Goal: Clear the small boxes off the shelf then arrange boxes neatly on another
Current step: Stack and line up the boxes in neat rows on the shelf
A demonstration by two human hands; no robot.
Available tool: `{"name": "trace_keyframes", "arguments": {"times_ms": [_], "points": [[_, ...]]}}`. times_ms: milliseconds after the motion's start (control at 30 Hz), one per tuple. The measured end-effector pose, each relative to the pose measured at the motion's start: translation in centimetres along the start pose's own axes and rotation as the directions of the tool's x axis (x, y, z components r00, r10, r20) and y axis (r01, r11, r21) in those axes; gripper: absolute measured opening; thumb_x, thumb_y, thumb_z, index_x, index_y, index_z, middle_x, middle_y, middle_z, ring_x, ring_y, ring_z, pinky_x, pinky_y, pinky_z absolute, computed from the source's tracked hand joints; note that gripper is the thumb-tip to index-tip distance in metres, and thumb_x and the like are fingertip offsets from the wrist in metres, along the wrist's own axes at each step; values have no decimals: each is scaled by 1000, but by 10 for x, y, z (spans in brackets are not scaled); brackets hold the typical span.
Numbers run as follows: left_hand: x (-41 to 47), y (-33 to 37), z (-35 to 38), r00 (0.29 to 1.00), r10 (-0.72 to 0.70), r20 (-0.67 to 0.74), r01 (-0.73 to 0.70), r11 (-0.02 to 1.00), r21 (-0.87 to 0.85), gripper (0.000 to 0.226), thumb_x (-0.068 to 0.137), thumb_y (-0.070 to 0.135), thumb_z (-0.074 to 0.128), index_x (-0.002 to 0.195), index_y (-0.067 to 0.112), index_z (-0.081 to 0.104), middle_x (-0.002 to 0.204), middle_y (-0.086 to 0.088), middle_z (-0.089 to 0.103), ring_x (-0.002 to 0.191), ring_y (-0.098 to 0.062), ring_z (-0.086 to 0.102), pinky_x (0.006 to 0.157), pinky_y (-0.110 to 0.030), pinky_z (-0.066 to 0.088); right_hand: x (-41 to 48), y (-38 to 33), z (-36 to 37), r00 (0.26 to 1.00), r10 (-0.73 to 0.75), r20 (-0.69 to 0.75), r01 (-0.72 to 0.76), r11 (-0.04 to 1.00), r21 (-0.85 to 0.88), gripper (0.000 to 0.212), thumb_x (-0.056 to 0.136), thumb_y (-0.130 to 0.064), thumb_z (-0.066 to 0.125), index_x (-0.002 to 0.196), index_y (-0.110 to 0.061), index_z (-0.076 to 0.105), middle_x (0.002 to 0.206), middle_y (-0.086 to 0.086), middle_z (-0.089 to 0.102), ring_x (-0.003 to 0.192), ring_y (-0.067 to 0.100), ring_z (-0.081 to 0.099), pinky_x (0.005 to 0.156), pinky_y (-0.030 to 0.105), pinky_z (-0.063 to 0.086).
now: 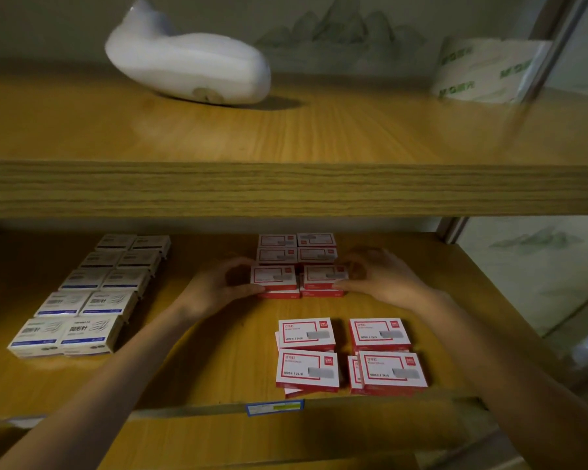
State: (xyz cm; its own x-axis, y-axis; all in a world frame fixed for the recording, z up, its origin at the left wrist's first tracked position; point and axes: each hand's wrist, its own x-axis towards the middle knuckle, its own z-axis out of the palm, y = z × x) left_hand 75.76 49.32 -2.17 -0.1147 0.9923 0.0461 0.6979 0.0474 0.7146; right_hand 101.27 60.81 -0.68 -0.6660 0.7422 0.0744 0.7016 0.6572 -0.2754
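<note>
Left hand and right hand are gripping red boxes mid lower shelf.
Each hand's fingers are curling round one short stack. Four more red tops are lying at 12 o'clock, four stacks at 6 o'clock; ten white-blue boxes are sitting in two columns at 9 o'clock.

Left forearm and right forearm are bare, reaching from the near corners and converging toward the far centre. Left hand: thumb near, fingers curled, gripping the left red box. Right hand: mirrored pose, pinching the right red box. The hands are level and apart.
</note>
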Motion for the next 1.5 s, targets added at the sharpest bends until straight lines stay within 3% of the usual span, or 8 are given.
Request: {"name": "trace_keyframes", "arguments": {"times_ms": [100, 233, 367, 500, 633, 867, 1267, 1500], "points": [[3, -3, 4, 1000, -29, -3, 29, 1000, -7, 48, 79, 32, 66, 123, 22, 50, 130, -1, 52, 118, -16, 47, 100, -30, 36, 2, 1, 7, 1000, 10, -25, -9, 999, 46, 46, 79, -48, 60, 119, -26, 51, 119, -5, 56, 97, 7, 50, 67, 13, 32], [2, -4, 8, 998, -54, -26, 52, 996, -67, 45, 77, 29, 69, 118, 20, 51, 122, -3, 58, 110, -19, 54, 97, -41, 43, 4, 1, 12, 997, 12, -75, -8, 998, 59, 42, 77, -49, 62, 111, -27, 54, 110, -7, 59, 93, 9, 53, 69, 19, 38], [2, -4, 12, 997, -45, -62, 39, 995, -95, 43, 77, 26, 69, 116, 20, 51, 117, -2, 60, 102, -15, 57, 88, -28, 46, 4, -1, 15, 994, -14, -106, 19, 999, 42, 37, 77, -49, 62, 107, -27, 57, 105, -8, 58, 79, 1, 47, 59, 11, 29], [-4, 3, 13, 996, -33, -83, 22, 992, -125, 45, 77, 25, 70, 117, 20, 51, 115, 0, 60, 100, -12, 57, 85, -23, 44, 1, -4, 8, 996, 6, -94, 0, 998, 60, 35, 79, -52, 58, 105, -29, 57, 106, -15, 51, 88, 3, 45, 67, 21, 36], [-24, 16, 10, 987, 49, -152, -69, 989, -133, 41, 71, 38, 71, 107, 29, 53, 101, 21, 57, 92, 8, 55, 74, -5, 41, -17, -5, -13, 999, -37, -38, 43, 985, 168, 32, 81, -49, 56, 108, -33, 57, 107, -19, 48, 90, -4, 48, 70, 9, 34], [-47, 40, 10, 969, 202, 144, -211, 976, 50, 48, 61, 60, 62, 99, 30, 66, 106, 18, 59, 102, 8, 48, 89, -20, 41, -71, 15, -44, 980, -94, 176, 51, 970, 236, 24, 76, -40, 65, 96, -48, 54, 94, -26, 55, 91, -10, 48, 68, 12, 37], [-39, 42, 11, 936, 231, 264, -243, 970, 14, 41, 64, 50, 68, 98, 28, 65, 100, 20, 64, 95, 11, 53, 79, -5, 39, -86, 31, -34, 971, -84, 222, 40, 980, 195, 36, 70, -42, 71, 104, -39, 58, 97, -24, 59, 88, -5, 51, 68, 15, 42], [-35, 41, 14, 930, 251, 268, -311, 927, 210, 42, 74, 53, 63, 110, 33, 57, 112, 22, 55, 99, 14, 45, 81, -2, 33, -84, 28, -34, 968, -97, 231, 57, 983, 175, 36, 73, -40, 69, 107, -39, 57, 99, -24, 57, 90, -7, 51, 71, 16, 43]]}}
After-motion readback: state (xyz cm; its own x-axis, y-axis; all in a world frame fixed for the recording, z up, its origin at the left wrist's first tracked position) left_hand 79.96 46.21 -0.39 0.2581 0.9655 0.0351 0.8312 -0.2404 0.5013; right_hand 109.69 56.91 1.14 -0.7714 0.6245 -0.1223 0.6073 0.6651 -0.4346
